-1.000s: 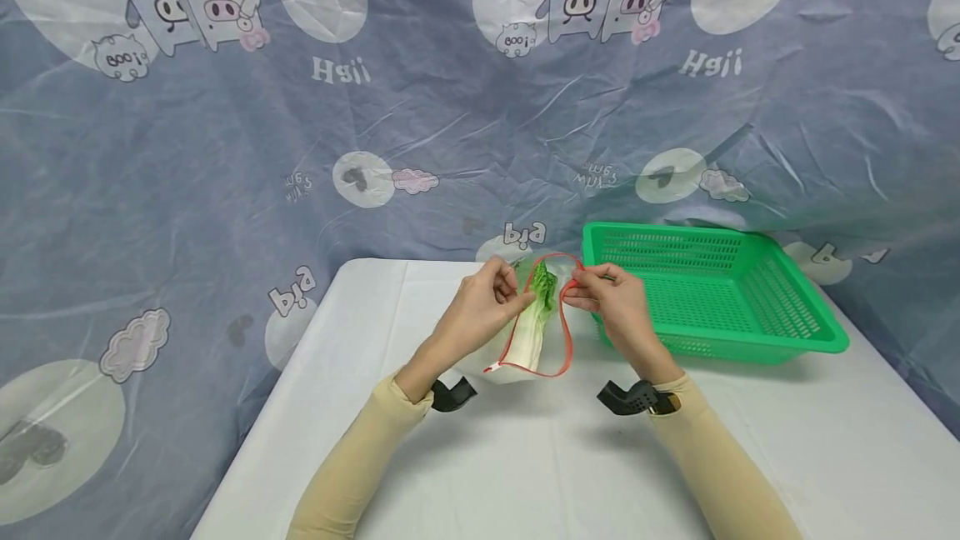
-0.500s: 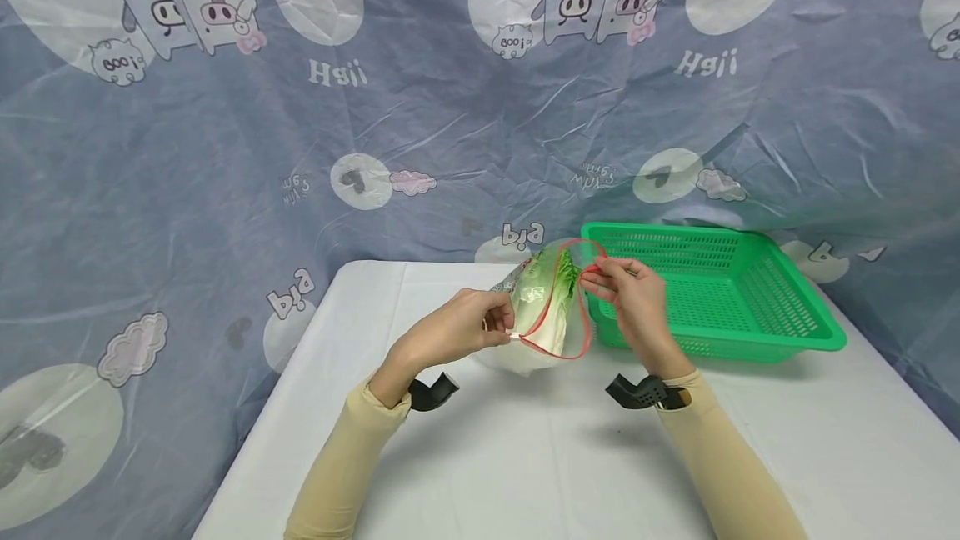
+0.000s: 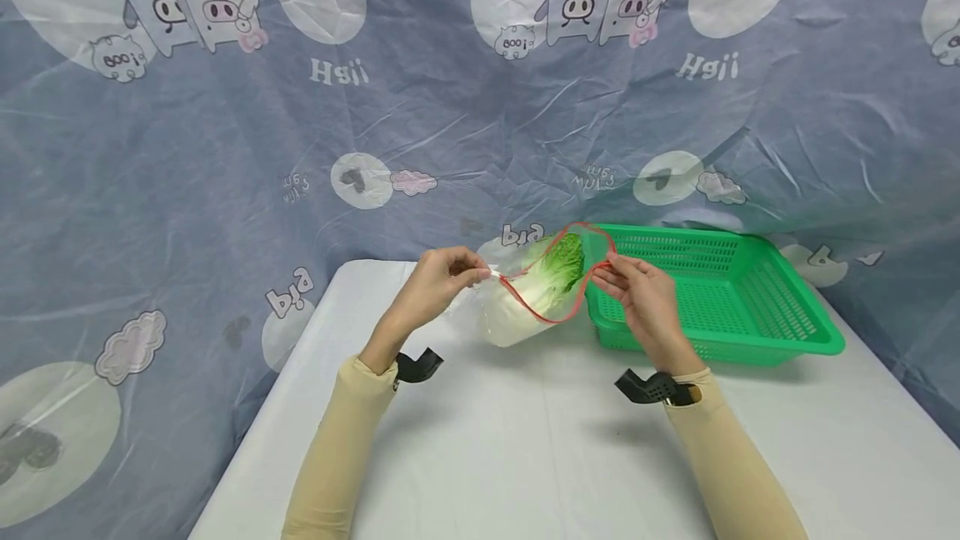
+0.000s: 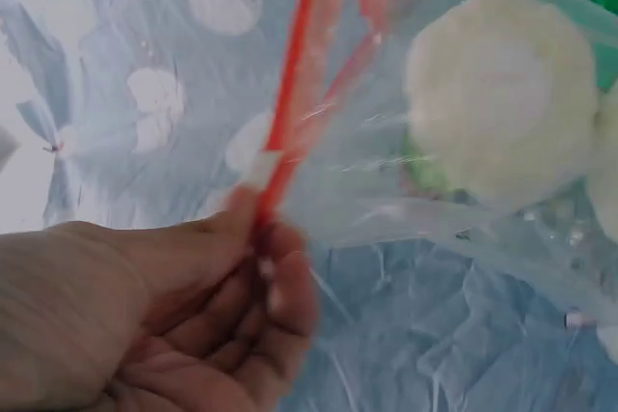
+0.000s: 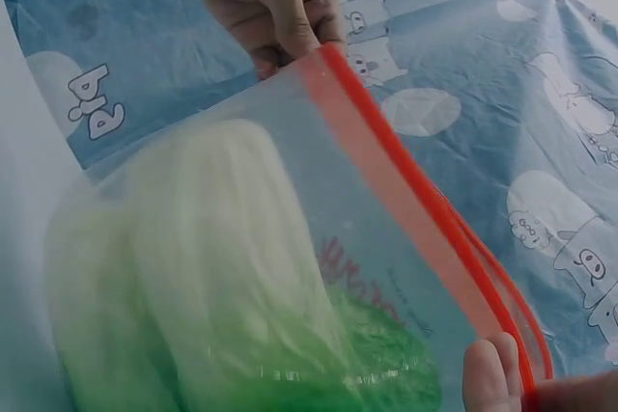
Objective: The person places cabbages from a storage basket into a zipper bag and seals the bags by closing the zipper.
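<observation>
A clear zip bag [image 5: 126, 166] with a red zip edge hangs above the table between my two hands, its mouth gaping open. Inside lies napa cabbage [image 3: 546, 282], pale at the stem and green at the leaf tips. Two pale stem ends show in the left wrist view, one a round cabbage base [image 4: 502, 94]. With thumb and forefinger, my left hand [image 3: 437, 290] pinches the zip's left end, where a white slider [image 4: 263, 169] sits. At the zip's right end, my right hand [image 3: 641, 298] pinches the red edge, thumb on one side and fingers on the other.
A green plastic basket [image 3: 720, 352] with slotted walls stands on the table's right, just behind and beside my right hand. White cloth covers the table [image 3: 510, 457]. Behind it hangs a printed blue-grey curtain [image 3: 450, 123].
My left hand left the bag's side, took the slider end, then lifted it up and left. The bag and cabbage have tilted and moved upward. My right hand has shifted slightly right, still gripping.
</observation>
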Motion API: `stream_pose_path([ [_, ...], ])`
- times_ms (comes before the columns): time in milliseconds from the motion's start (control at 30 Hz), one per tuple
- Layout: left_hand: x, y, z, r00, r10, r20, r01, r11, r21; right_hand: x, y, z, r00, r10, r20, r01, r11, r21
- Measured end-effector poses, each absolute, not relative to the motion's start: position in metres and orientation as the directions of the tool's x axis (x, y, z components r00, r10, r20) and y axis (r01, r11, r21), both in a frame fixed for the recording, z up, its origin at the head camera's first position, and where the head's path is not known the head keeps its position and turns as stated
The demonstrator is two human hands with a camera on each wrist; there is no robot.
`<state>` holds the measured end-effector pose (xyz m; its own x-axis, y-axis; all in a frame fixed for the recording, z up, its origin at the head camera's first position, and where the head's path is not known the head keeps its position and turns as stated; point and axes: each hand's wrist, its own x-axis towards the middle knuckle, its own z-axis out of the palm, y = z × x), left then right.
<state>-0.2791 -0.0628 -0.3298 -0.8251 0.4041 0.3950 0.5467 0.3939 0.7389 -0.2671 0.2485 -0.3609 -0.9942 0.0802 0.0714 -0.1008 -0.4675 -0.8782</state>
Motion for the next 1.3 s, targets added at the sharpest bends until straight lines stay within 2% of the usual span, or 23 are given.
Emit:
stream_pose_path([
  [67,-0.285,-0.071,-0.330,-0.812,0.309,0.495,0.581,0.359,0.730,-0.266,0.250,-0.360,-0.996,0.067,0.066,-0.089,-0.457,-0.885],
  [200,-0.291,-0.085,-0.326,-0.724,0.118,0.679,0.679,0.293,0.673,-0.265,0.250,-0.360,-0.998,0.037,0.054,-0.063,-0.365,-0.929],
  [333,-0.283,-0.091,-0.313,-0.673,0.007,0.740,0.713,0.272,0.646,-0.267,0.247,-0.365,-0.999,-0.024,0.024,-0.020,-0.163,-0.986],
  [467,-0.276,-0.093,-0.306,-0.673,-0.001,0.740,0.714,0.263,0.649,-0.274,0.238,-0.376,-0.999,-0.035,0.020,-0.021,0.013,-1.000],
  [633,-0.277,-0.092,-0.309,-0.660,0.030,0.751,0.729,0.268,0.630,-0.282,0.227,-0.389,-0.995,0.055,0.081,-0.067,0.208,-0.976],
  [733,-0.275,-0.091,-0.310,-0.656,0.061,0.752,0.732,0.296,0.614,-0.284,0.224,-0.391,-0.974,0.094,0.207,-0.148,0.426,-0.892],
  [833,-0.271,-0.089,-0.310,-0.649,0.108,0.753,0.737,0.334,0.588,-0.284,0.220,-0.383,-0.916,0.091,0.391,-0.273,0.573,-0.773],
  [967,-0.266,-0.084,-0.309,-0.640,0.156,0.753,0.747,0.358,0.560,-0.277,0.204,-0.359,-0.826,0.018,0.564,-0.454,0.572,-0.683],
  [1100,-0.261,-0.078,-0.308,-0.631,0.195,0.751,0.759,0.357,0.545,-0.262,0.180,-0.332,-0.760,-0.121,0.639,-0.599,0.513,-0.615],
  [1300,-0.254,-0.069,-0.310,-0.614,0.258,0.746,0.781,0.338,0.526,-0.256,0.148,-0.312,-0.612,-0.298,0.733,-0.779,0.389,-0.492],
])
